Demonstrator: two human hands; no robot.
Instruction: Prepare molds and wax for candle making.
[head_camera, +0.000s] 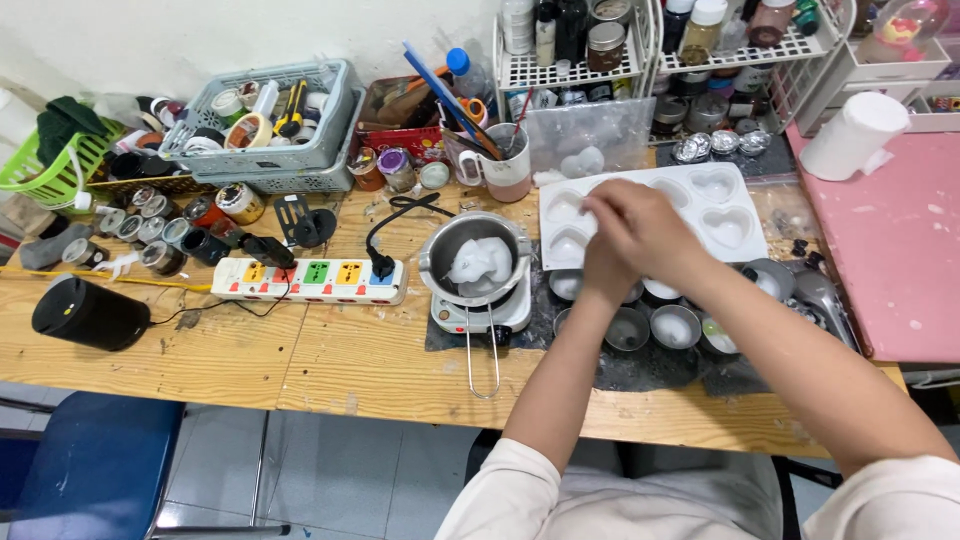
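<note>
Over white heart mould (725, 215), right hand (640, 228) atop left hand (600, 268), fingers curled together, grip unclear, small metal tins (676, 326) just below, melting pot (474, 262) left on tabletop (330, 365)

A pale, plain wall (200, 35) runs behind a long wooden table (330, 365), whose light planks are scuffed and stained. A pink board (900, 250) covers the table's right end. White wire shelves (640, 65) stand against the wall at the back right. Below the table edge lies a floor (330, 470) of grey tiles with pale joints. A blue chair (95, 465) with a metal frame stands at the lower left. The light is even and soft, with faint shadows.
</note>
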